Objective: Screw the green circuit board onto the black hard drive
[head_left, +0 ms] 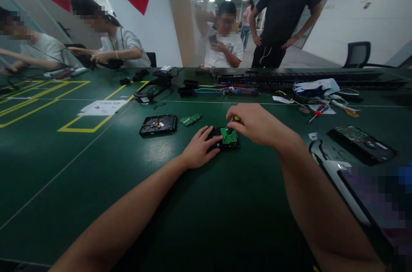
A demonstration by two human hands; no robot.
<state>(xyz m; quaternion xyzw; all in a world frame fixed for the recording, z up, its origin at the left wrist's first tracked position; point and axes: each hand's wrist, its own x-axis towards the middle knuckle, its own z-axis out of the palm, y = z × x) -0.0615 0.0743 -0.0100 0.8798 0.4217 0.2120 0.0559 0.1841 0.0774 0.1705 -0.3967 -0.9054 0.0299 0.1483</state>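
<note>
A black hard drive [237, 145] with a green circuit board [229, 135] lies flat on the green table in front of me. My left hand [201, 147] rests on the drive's left part, fingers spread over it. Above the board, my right hand [252, 124] is closed around a screwdriver [236, 119] with a yellow and black handle. The shaft points down at the green board; whether its tip sits in a screw is too small to tell. Left of my hands lie another hard drive [158, 125] and a loose green circuit board [191, 119].
Another hard drive [362, 144] and a tablet-like device [363, 194] lie at right. Behind are a red screwdriver [318, 112], a cloth bundle [317, 88] and coloured cables [212, 89]. A paper sheet [103, 107] lies at left. Several people are across the table.
</note>
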